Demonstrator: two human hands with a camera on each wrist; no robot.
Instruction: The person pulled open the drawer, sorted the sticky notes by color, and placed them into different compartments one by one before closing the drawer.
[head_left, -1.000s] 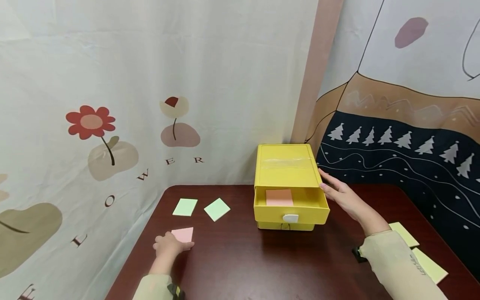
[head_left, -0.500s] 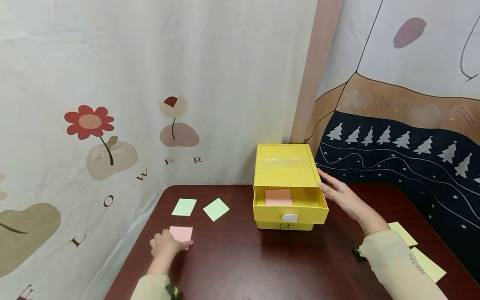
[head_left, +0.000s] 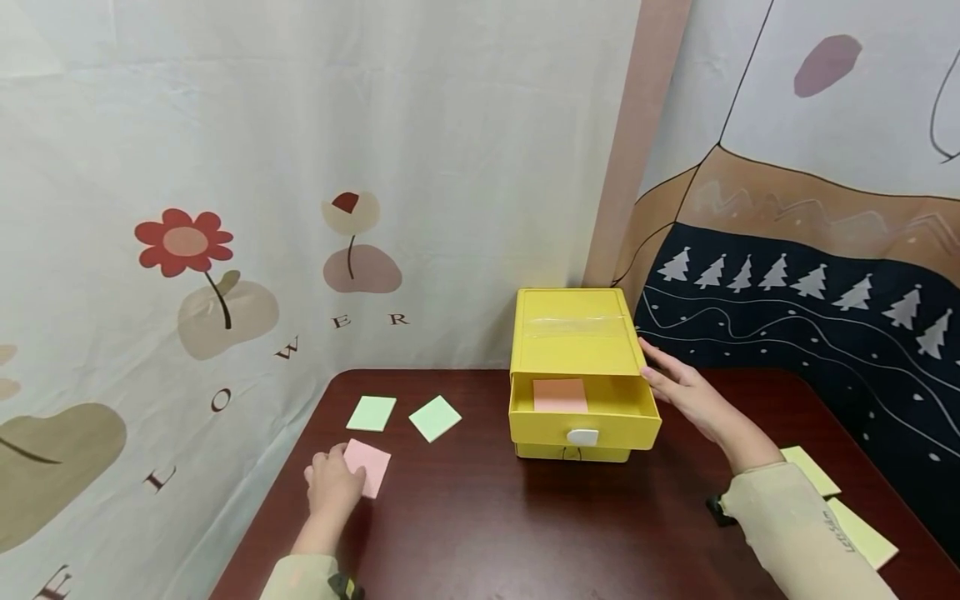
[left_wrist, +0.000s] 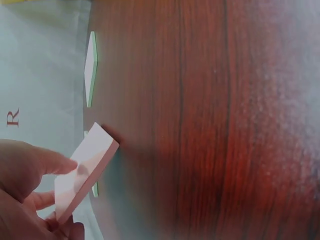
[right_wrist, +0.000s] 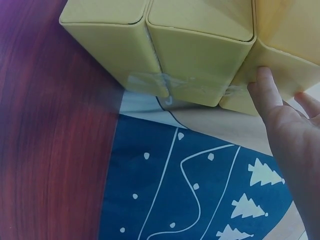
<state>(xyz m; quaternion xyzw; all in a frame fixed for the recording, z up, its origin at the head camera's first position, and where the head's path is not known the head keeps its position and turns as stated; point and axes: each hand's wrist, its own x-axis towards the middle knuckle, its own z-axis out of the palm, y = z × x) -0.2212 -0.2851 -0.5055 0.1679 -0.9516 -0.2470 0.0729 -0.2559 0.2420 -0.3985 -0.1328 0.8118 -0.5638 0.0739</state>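
Note:
On the left of the table, my left hand (head_left: 333, 483) pinches a pink sticky note pad (head_left: 369, 467). In the left wrist view, the thumb lies on the pad's face and the other fingers are behind and under it. The pad is tilted, with at least its near corner off the table. My right hand (head_left: 686, 396) touches the right side of a yellow drawer box (head_left: 576, 342), its fingers extended, as the right wrist view also shows. The box's top drawer (head_left: 551, 428) is pulled out and holds an orange-pink sticky note pad (head_left: 559, 395).
Two pale green sticky note pads (head_left: 371, 413) (head_left: 435, 418) lie behind my left hand. Two yellow pads (head_left: 812, 471) (head_left: 862, 533) lie at the right, partly behind my right sleeve. A printed curtain (head_left: 465, 167) hangs behind the dark red-brown table (head_left: 480, 517).
My left hand has drawn its fingers in on the pink pad, which has turned and now tilts. My right hand and the pulled-out drawer have stayed as they were.

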